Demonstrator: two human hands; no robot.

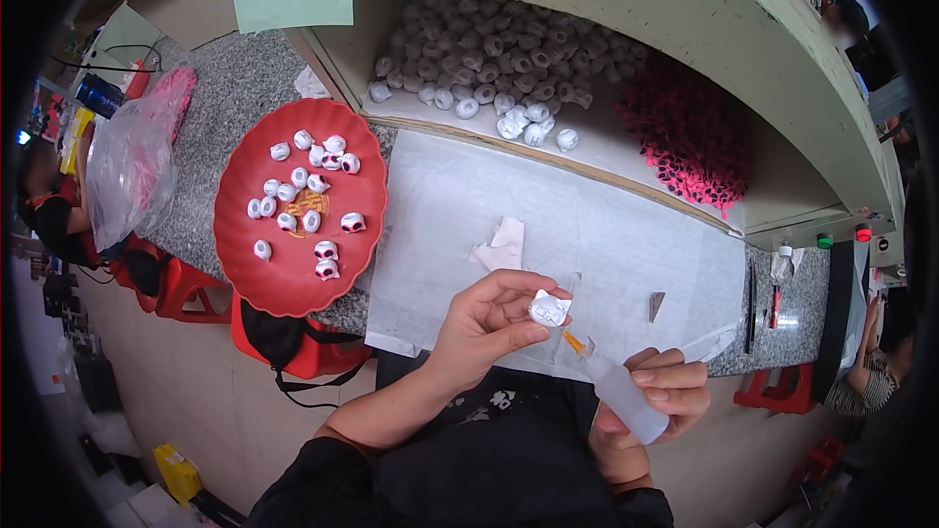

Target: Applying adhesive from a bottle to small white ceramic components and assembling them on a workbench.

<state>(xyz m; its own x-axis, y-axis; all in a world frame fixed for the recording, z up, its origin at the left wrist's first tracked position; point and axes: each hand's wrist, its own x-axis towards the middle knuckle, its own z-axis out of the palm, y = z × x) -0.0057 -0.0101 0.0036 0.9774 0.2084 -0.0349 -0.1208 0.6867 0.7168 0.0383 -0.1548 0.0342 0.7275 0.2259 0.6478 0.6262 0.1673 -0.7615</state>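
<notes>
My left hand (pixel 486 323) pinches a small white moulded piece (pixel 549 309) between thumb and fingers, just above the near edge of the white sheet (pixel 587 235). My right hand (pixel 657 393) grips a translucent squeeze bottle (pixel 626 399) with an orange nozzle (pixel 572 341). The nozzle tip points up at the underside of the white piece, almost touching it.
A red round tray (pixel 293 279) at the left carries several white pieces with red marks. A box-like shelf behind the sheet holds a heap of white pieces (pixel 489 59) and a heap of pink-and-black parts (pixel 690 132). A crumpled tissue (pixel 501 244) lies on the sheet. A plastic bag (pixel 132 161) sits far left.
</notes>
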